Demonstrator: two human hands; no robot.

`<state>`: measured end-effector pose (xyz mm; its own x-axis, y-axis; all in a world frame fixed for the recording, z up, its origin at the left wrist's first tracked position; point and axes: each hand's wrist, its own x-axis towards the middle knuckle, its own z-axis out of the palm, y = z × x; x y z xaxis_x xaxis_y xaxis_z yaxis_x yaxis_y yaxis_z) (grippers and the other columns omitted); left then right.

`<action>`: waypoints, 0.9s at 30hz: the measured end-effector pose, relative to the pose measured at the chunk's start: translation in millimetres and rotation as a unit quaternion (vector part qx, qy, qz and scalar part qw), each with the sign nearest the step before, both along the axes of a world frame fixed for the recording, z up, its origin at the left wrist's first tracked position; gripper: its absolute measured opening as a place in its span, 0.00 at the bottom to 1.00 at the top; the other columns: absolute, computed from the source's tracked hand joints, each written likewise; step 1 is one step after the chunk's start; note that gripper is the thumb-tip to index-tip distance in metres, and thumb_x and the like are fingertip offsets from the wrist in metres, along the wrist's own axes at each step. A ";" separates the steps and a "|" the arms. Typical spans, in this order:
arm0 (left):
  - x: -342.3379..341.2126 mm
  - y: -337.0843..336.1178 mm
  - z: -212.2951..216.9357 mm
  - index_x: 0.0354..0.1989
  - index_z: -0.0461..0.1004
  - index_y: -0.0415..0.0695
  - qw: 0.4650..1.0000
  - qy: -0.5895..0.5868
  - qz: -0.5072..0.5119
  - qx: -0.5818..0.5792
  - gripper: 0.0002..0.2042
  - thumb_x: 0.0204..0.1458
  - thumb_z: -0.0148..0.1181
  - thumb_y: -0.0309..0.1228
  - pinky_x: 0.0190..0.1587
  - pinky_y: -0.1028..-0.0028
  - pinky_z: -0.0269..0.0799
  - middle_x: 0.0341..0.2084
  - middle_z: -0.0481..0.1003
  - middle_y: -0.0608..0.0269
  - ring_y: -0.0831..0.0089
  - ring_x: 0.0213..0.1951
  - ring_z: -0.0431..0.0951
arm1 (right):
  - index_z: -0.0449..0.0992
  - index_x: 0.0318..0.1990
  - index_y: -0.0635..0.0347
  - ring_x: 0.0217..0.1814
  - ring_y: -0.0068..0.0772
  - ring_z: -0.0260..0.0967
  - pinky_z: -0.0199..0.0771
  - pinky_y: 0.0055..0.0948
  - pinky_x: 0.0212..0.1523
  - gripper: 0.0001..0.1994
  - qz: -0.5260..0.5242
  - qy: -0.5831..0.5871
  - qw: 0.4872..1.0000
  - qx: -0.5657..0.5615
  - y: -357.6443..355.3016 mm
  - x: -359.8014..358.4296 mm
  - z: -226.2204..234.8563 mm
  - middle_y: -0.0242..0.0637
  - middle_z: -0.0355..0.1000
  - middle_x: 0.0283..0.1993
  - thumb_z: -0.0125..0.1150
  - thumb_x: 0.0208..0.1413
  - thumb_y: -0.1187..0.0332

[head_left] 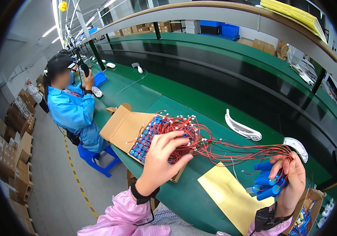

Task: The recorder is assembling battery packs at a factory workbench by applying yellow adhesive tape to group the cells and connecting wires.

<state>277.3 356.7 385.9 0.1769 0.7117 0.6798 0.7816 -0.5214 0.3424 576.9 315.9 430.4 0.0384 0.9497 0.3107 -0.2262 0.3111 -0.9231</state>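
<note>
A small brown cardboard box [123, 125] lies with its flap folded back, packed with blue cylindrical battery cells [140, 148]. A tangle of red and black wires [176, 128] with small white connectors covers its right part. My left hand [163, 155] is over that tangle, fingers spread, apparently touching the wires. At the right, my right hand [292, 177] is closed around a bunch of wires near several blue batteries [268, 190], which hang beside its fingers. Their leads stretch across to the box. Below them lies a yellow sheet [225, 194].
White curved plastic shells [242, 126] [295, 148] lie on the green table [200, 173]. A carton of blue and yellow parts [304, 216] is at the lower right. On the left a person in a blue jacket [72, 112] works beside a blue stool [97, 159]. A dark conveyor runs behind.
</note>
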 end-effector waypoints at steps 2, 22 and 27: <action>-0.9 1.0 -9.9 0.33 0.78 0.42 1.000 -0.025 0.013 -0.013 0.09 0.42 0.69 0.24 0.43 0.68 0.71 0.42 0.77 0.58 0.61 0.44 0.76 | 0.66 0.37 0.65 0.32 0.30 0.70 0.66 0.26 0.45 0.14 0.044 -0.006 0.999 -0.003 -1.2 4.9 -2.7 0.47 0.72 0.32 0.47 0.66 0.60; -54.5 -15.8 -5.5 0.60 0.59 0.35 0.954 -0.301 0.000 -0.007 0.27 0.49 0.56 0.24 0.61 0.68 0.59 0.61 0.62 0.51 0.65 0.60 0.63 | 0.66 0.35 0.63 0.40 0.29 0.66 0.60 0.27 0.52 0.15 -0.058 0.006 0.997 0.057 16.7 18.5 -22.0 0.42 0.69 0.27 0.42 0.67 0.60; -42.0 -16.9 19.6 0.68 0.44 0.28 0.967 -0.005 0.254 0.033 0.39 0.50 0.60 0.27 0.68 0.57 0.45 0.68 0.48 0.38 0.45 0.68 0.51 | 0.64 0.35 0.58 0.36 0.27 0.65 0.64 0.25 0.48 0.13 -0.107 0.065 0.990 0.065 8.8 24.0 -16.7 0.38 0.67 0.27 0.40 0.68 0.60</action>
<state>235.3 339.8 405.4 -0.1918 0.6602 0.7262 0.9390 -0.0917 0.3313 600.9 324.6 413.6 0.2827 0.8675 0.4094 -0.2561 0.4795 -0.8393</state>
